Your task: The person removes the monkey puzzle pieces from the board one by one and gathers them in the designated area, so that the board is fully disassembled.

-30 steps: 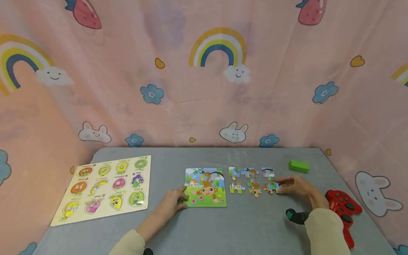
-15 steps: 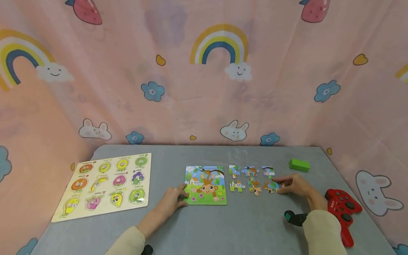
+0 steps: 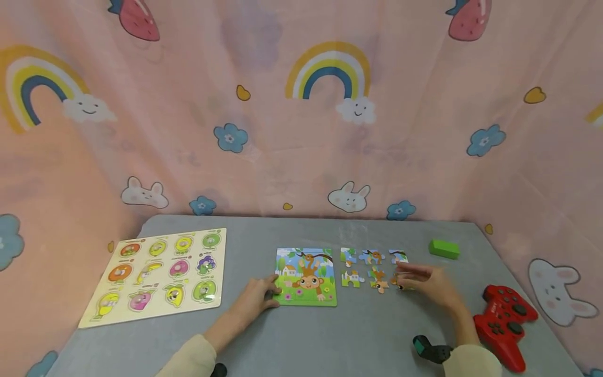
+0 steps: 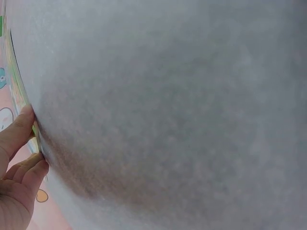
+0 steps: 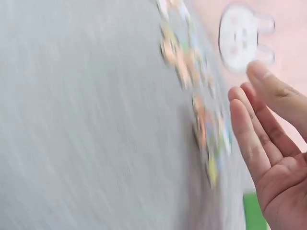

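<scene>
A jigsaw board (image 3: 308,296) with a complete monkey picture lies flat mid-table. My left hand (image 3: 256,296) rests at its left edge, thumb and fingertips touching the rim apart from each other; the left wrist view shows the board's thin edge (image 4: 17,79). To the right, loose jigsaw pieces (image 3: 350,277) lie in two rows. My right hand (image 3: 431,283) hovers over the right end of the rows, fingers extended and thumb apart in the right wrist view. It partly hides the monkey-face piece (image 3: 400,283); a top corner piece (image 3: 398,256) shows above it.
A cream fruit-picture board (image 3: 151,314) lies at the left. A green block (image 3: 444,248) stands at the back right. Beside my right forearm is a red game controller (image 3: 506,322). Patterned pink cloth (image 3: 264,173) rises behind the grey table (image 3: 301,345).
My right hand has left the right edge of the lower-right jigsaw piece and shifted left above it, now covering part of it. My left hand stays at the board's edge.
</scene>
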The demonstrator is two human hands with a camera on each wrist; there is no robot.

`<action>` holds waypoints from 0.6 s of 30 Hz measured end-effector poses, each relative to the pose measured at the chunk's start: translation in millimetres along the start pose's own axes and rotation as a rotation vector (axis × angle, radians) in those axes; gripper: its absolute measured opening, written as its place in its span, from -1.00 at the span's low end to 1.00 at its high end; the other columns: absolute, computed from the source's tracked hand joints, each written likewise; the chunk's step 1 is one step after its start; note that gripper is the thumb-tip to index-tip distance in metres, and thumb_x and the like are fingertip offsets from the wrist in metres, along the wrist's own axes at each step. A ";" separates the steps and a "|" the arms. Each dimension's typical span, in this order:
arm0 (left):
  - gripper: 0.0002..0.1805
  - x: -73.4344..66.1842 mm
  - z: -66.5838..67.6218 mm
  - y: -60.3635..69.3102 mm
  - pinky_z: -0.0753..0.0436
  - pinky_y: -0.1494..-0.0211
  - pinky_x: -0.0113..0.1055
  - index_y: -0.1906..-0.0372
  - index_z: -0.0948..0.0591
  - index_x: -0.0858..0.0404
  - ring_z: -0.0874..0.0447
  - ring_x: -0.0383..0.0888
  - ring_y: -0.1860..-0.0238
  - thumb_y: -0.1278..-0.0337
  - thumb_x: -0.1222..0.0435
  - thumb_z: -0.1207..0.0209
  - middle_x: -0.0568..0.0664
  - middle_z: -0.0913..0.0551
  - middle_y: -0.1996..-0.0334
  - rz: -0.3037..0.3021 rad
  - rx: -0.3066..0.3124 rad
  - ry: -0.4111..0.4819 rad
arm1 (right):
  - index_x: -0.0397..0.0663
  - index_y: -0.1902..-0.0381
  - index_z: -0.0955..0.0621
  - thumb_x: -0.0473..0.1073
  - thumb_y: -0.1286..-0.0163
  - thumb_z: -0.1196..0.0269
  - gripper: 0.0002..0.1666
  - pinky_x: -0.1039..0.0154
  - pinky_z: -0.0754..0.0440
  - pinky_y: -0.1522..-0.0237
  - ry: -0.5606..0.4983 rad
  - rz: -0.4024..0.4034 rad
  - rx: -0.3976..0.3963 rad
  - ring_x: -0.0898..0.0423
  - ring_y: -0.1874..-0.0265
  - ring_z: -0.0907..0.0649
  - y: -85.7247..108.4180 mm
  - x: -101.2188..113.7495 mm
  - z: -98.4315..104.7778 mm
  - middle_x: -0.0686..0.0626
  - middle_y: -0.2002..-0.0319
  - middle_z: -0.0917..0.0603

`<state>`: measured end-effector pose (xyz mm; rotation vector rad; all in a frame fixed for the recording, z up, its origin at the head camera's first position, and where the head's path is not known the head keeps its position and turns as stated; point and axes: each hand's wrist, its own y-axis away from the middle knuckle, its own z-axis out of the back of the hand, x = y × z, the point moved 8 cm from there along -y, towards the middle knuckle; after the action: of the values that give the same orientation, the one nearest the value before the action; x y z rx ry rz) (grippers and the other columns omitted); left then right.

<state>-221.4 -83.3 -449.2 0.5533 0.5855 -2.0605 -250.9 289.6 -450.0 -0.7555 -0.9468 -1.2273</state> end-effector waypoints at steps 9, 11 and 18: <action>-0.73 6.9 -1.0 -1.1 -0.50 -0.17 0.05 0.27 -0.69 0.43 -0.53 0.28 -0.11 0.19 0.41 -0.42 0.40 -0.55 -0.07 0.079 0.003 0.030 | -0.47 -0.18 -0.46 -0.32 -0.29 -0.28 -0.47 0.31 -0.68 0.14 -0.193 0.101 0.123 -0.04 0.00 -0.66 -11.3 43.4 -79.0 -0.45 -0.11 -0.52; -0.74 7.6 -0.4 -1.8 -0.52 -0.15 0.05 0.28 -0.69 0.42 -0.54 0.28 -0.10 0.18 0.42 -0.42 0.39 -0.56 -0.07 0.073 0.001 0.028 | -0.45 -0.17 -0.48 -0.32 -0.29 -0.28 -0.48 0.35 -0.65 0.10 -0.203 0.104 0.137 -0.10 -0.03 -0.64 -14.6 48.8 -98.1 -0.42 -0.10 -0.54; -0.76 8.4 -2.9 -3.0 -0.53 -0.14 0.04 0.28 -0.67 0.41 -0.54 0.27 -0.10 0.15 0.43 -0.41 0.39 -0.56 -0.06 0.060 0.022 0.024 | -0.46 -0.18 -0.46 -0.32 -0.29 -0.29 -0.46 0.32 -0.64 0.05 -0.316 0.092 0.205 -0.25 -0.08 -0.58 -22.2 62.4 -156.2 -0.40 -0.10 -0.55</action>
<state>-227.7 -85.5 -455.9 0.6028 0.5542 -2.0085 -239.7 120.7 -461.5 -0.8338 -1.2613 -0.9284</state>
